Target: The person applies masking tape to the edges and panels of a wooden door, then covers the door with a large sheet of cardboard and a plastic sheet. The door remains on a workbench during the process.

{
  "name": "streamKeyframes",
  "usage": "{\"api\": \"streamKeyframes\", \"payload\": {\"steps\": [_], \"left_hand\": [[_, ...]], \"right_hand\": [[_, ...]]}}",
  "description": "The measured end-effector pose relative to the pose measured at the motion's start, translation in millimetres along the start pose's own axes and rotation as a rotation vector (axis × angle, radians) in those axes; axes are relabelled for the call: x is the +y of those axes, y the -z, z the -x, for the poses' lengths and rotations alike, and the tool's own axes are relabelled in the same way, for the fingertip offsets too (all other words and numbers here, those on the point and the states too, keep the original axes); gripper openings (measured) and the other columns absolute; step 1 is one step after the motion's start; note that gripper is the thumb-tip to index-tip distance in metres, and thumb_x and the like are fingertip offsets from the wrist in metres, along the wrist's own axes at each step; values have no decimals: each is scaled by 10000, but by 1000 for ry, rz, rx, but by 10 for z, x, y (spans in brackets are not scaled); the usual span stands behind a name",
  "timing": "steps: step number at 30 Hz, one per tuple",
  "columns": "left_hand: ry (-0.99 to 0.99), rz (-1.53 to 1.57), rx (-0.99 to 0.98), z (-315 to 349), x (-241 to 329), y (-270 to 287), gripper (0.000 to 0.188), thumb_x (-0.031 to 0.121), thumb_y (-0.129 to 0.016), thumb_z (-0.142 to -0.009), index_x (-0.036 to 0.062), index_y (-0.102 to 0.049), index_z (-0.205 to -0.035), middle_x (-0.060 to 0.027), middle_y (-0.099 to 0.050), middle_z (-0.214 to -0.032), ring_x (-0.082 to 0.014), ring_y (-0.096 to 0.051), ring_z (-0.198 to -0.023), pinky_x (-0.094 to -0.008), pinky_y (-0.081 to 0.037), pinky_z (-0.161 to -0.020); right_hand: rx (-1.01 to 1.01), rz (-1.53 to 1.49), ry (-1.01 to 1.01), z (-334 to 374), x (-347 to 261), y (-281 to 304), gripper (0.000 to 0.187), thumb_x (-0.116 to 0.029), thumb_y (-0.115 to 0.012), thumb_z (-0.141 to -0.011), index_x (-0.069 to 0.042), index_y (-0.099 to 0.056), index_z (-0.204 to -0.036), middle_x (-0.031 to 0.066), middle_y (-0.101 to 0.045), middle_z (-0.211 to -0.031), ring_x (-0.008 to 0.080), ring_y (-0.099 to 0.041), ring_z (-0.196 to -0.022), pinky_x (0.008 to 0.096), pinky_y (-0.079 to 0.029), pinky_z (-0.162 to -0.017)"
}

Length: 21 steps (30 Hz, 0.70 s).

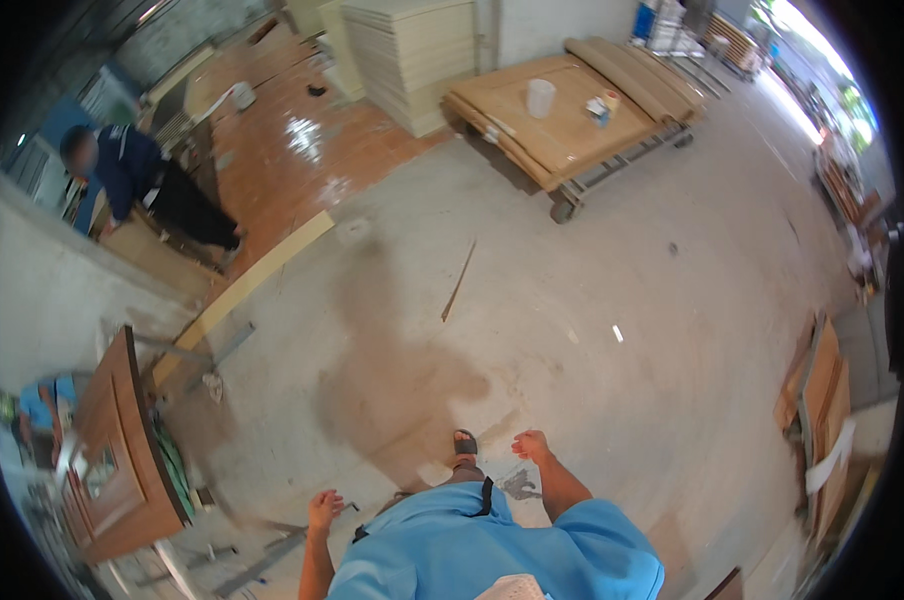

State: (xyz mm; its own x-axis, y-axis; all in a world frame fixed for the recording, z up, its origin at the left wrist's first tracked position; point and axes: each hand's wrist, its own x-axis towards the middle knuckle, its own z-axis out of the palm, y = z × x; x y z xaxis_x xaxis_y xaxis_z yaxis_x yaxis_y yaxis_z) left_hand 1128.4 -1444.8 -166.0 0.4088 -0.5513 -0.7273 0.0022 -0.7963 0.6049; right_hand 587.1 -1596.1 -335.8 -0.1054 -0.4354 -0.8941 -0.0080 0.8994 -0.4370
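My left hand (324,508) hangs at my left side with its fingers loosely bent and apart, holding nothing. The nearest objects to it are the metal stand legs (290,530) low on the left. On the other side, my right hand (532,445) is held out from my body, half curled and without anything in it. Neither hand touches an object. Under them lies the grey concrete floor (592,260), where one of my sandalled feet (465,442) steps forward.
A brown panelled door (127,450) rests on stands at left. A wheeled cart (612,160) carries brown sheets, a white bucket (541,98) and a tape roll (611,99). A thin stick (459,280) lies ahead. Boards (824,420) lean at right. Another person (152,180) bends far left.
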Motion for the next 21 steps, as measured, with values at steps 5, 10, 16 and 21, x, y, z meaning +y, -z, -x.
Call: {"api": "streamKeyframes", "payload": {"steps": [5,10,16,21], "left_hand": [[-20,45,43,18,-26,-36,314,292,-553,-976,58,-628,-1171,-80,-704,-1002,-164,-668,-844,-302,-514,-681],[5,134,108,79,-212,-53,314,308,-572,-969,66,-636,-1157,-67,-707,-983,-160,-662,-839,-307,-512,-679],[37,236,190,245,-650,-50,311,330,-586,-967,74,-645,-1134,-61,-709,-967,-170,-664,-822,-332,-517,-671],[119,341,226,448,-1190,-16,298,326,-598,-960,88,-641,-1135,-76,-709,-984,-199,-673,-842,-375,-527,-698]], "right_hand": [[-69,18,7,-125,106,31,207,-174,-578,-909,-41,-662,-1043,163,-715,-875,269,-705,-705,409,-554,-586],[-283,-48,-39,-100,-24,-121,189,-149,-613,-879,-38,-664,-1024,159,-720,-866,258,-713,-710,366,-565,-577],[-223,278,39,101,-377,-553,196,-160,-606,-897,-42,-658,-1046,161,-721,-917,263,-717,-779,357,-567,-619],[-230,319,67,178,-639,-789,205,-161,-607,-899,-37,-653,-1056,163,-718,-924,267,-710,-770,363,-564,-631]]}}
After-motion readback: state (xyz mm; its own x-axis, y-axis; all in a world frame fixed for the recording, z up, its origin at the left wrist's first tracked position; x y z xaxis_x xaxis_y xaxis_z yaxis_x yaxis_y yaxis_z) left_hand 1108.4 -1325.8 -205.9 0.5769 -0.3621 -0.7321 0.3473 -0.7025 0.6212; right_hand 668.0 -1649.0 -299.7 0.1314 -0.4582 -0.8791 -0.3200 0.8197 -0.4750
